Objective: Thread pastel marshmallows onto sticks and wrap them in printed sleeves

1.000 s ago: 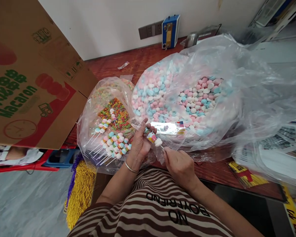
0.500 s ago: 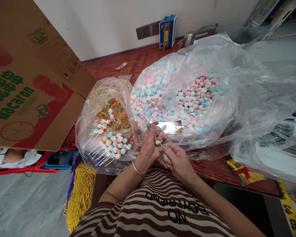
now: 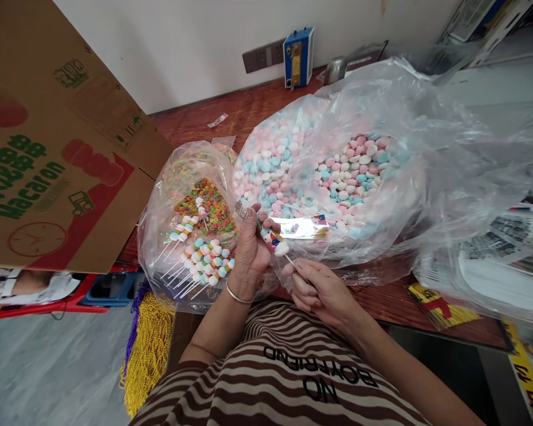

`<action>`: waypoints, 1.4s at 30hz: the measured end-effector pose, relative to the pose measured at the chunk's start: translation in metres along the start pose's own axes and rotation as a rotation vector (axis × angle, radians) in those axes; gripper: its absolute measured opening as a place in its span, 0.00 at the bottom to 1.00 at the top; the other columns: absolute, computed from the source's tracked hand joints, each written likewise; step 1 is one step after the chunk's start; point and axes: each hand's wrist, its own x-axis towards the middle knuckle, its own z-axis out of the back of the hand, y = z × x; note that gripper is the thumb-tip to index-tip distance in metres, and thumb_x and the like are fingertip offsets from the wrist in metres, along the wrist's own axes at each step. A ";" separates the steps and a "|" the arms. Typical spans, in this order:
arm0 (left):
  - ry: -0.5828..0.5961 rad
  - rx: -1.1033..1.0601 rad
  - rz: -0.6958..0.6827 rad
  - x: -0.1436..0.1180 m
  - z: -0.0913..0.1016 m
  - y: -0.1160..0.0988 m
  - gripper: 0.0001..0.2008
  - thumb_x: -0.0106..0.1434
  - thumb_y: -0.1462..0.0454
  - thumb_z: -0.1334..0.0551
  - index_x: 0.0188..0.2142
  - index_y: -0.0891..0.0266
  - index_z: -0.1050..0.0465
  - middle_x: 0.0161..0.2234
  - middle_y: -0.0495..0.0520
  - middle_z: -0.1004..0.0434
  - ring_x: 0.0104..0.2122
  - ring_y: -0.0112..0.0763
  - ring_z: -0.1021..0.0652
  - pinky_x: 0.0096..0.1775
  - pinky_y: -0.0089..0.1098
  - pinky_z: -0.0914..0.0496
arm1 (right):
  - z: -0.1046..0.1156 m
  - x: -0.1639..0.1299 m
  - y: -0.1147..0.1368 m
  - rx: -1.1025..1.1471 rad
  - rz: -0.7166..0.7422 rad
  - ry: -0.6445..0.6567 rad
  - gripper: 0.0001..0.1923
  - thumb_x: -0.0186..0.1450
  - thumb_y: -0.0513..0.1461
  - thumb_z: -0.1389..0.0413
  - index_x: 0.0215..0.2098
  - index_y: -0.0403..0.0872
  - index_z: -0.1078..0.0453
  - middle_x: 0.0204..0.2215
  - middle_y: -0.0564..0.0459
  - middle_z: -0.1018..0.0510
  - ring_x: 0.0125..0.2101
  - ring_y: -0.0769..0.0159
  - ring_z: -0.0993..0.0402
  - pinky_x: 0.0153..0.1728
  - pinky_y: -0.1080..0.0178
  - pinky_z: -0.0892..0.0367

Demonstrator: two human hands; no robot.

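Pinching one candy skewer [image 3: 275, 242], white and pink-blue pieces on a thin stick, right hand [image 3: 322, 290] at the stick, left hand [image 3: 253, 251] gripping candy; two clear bags [image 3: 382, 195] behind.

Candy skewer [image 3: 275, 242] between left hand [image 3: 251, 251] and right hand [image 3: 322, 290], beside marshmallow bag [image 3: 382, 195].

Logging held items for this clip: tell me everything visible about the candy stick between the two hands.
The candy stick is a thin white stick tilted up-left, with a few puffy pastel sweets threaded at its upper end, white lowest, one piece with a red and blue print. The left hand closes around the sweets; the right hand pinches the bare lower end. It is held above the table edge, before the big clear bag.
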 end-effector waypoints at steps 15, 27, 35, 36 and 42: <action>0.163 0.092 0.111 -0.014 -0.018 -0.001 0.04 0.65 0.69 0.36 0.40 0.63 0.27 0.32 0.48 0.28 0.30 0.22 0.25 0.37 0.26 0.27 | 0.017 -0.005 -0.001 -1.216 0.763 -0.297 0.14 0.74 0.35 0.54 0.46 0.45 0.26 0.28 0.52 0.19 0.25 0.67 0.26 0.28 0.65 0.36; 0.203 0.242 0.012 -0.013 -0.003 0.019 0.20 0.57 0.54 0.26 0.44 0.60 0.25 0.43 0.55 0.21 0.47 0.36 0.20 0.51 0.35 0.27 | 0.021 0.001 0.008 -1.319 0.809 -0.400 0.13 0.74 0.36 0.54 0.34 0.47 0.31 0.23 0.52 0.26 0.25 0.65 0.31 0.29 0.63 0.41; 0.164 0.085 0.023 0.014 -0.020 -0.004 0.03 0.68 0.63 0.35 0.40 0.61 0.25 0.21 0.40 0.39 0.17 0.14 0.36 0.25 0.18 0.35 | 0.010 -0.006 0.002 -1.091 0.622 -0.240 0.12 0.74 0.37 0.55 0.34 0.48 0.34 0.23 0.57 0.30 0.22 0.69 0.34 0.26 0.66 0.42; 0.144 0.080 0.053 0.011 -0.021 0.004 0.04 0.68 0.63 0.34 0.38 0.61 0.26 0.21 0.40 0.42 0.16 0.13 0.39 0.22 0.18 0.38 | 0.008 -0.005 0.002 -1.078 0.606 -0.262 0.12 0.74 0.37 0.55 0.34 0.48 0.35 0.23 0.58 0.31 0.22 0.69 0.35 0.26 0.66 0.43; 0.140 0.259 0.066 -0.011 -0.014 0.040 0.14 0.60 0.58 0.27 0.37 0.61 0.28 0.22 0.40 0.37 0.19 0.16 0.34 0.25 0.21 0.34 | 0.005 0.007 0.005 -0.977 0.553 -0.340 0.14 0.73 0.39 0.54 0.29 0.50 0.40 0.21 0.58 0.35 0.21 0.69 0.39 0.26 0.65 0.45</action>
